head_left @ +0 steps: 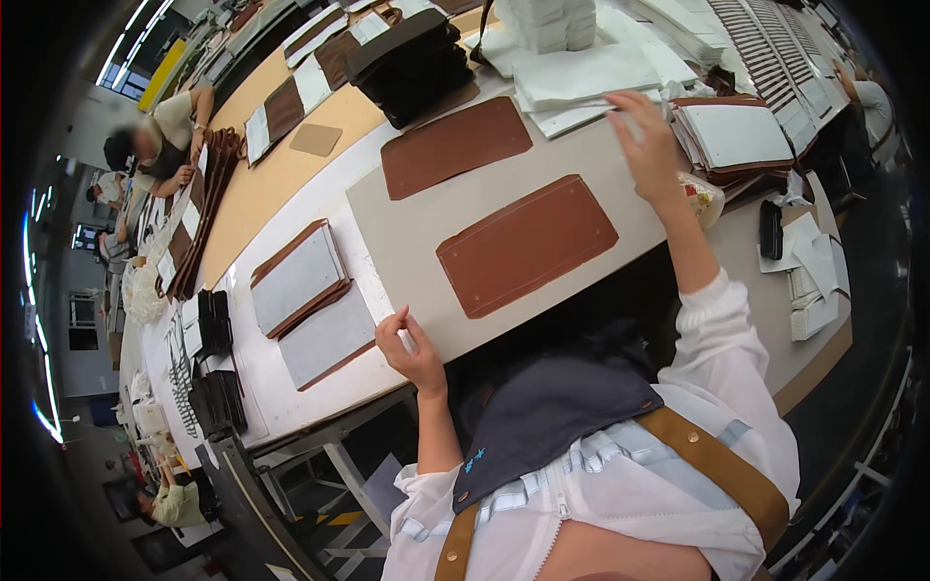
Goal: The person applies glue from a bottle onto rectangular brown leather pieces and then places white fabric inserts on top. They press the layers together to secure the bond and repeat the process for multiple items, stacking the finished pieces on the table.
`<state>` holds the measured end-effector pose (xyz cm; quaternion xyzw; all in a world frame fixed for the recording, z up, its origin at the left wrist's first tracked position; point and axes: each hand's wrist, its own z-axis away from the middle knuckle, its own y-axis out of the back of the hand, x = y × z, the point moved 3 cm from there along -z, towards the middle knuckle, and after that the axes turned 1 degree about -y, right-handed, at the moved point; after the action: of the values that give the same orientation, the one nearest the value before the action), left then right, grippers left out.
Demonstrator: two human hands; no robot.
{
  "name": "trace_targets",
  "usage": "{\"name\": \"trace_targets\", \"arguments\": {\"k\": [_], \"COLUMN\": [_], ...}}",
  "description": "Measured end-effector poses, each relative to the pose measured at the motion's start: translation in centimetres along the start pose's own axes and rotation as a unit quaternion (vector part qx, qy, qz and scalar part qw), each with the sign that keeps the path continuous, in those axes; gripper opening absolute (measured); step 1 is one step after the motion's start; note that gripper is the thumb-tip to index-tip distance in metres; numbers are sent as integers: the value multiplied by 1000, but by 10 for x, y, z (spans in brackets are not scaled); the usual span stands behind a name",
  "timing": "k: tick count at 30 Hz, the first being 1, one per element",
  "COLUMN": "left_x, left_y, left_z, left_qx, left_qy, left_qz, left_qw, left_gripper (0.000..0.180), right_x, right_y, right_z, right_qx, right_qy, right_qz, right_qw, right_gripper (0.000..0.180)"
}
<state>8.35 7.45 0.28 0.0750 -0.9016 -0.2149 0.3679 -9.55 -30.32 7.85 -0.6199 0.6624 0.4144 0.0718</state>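
Left hand (412, 347) is down at the near edge of the grey board (407, 228), fingers curled and pinching that edge close to its near-left corner. Right hand (647, 145) is up at the far right of the board, fingers closed round something thin and pale — too small to tell what — just beside the white sheets (581, 82) stacked there.

On the board lie two brown leather panels: the nearer panel (526, 245) sits flat in the middle, well inside every edge, and the farther panel (455, 145) lies beyond it, reaching close to the board's far edge. Bare grey shows all round the nearer one, widest towards the left hand.

Left of the board, two grey-faced, brown-backed pieces (310, 300) lie on the white table (257, 373), near the pinched corner but apart from it. A black stack (412, 63) stands beyond the farther panel. To the right, another brown-edged stack (736, 140) crowds the right hand.
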Motion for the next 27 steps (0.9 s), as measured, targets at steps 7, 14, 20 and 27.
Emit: {"name": "trace_targets", "arguments": {"k": [7,14,20,27], "left_x": [5,1,0,1], "left_y": [-8,-2,-4,-7], "left_z": [-7,-2,-2,-3], "left_qx": [14,4,9,8], "left_qy": [-22,-8,-9,-15], "left_qz": [-1,3,7,21], "left_qw": [1000,1000,1000,1000], "left_gripper": [15,14,15,15], "right_x": [84,84,125,198], "right_y": [-118,-108,-102,5], "right_z": [-56,-68,-85,-146], "right_qx": [-183,-116,-141,393], "right_qy": [56,-75,-247,-259], "right_qz": [233,100,-99,-248], "right_qw": [953,985,954,847], "right_gripper": [13,18,21,25]}}
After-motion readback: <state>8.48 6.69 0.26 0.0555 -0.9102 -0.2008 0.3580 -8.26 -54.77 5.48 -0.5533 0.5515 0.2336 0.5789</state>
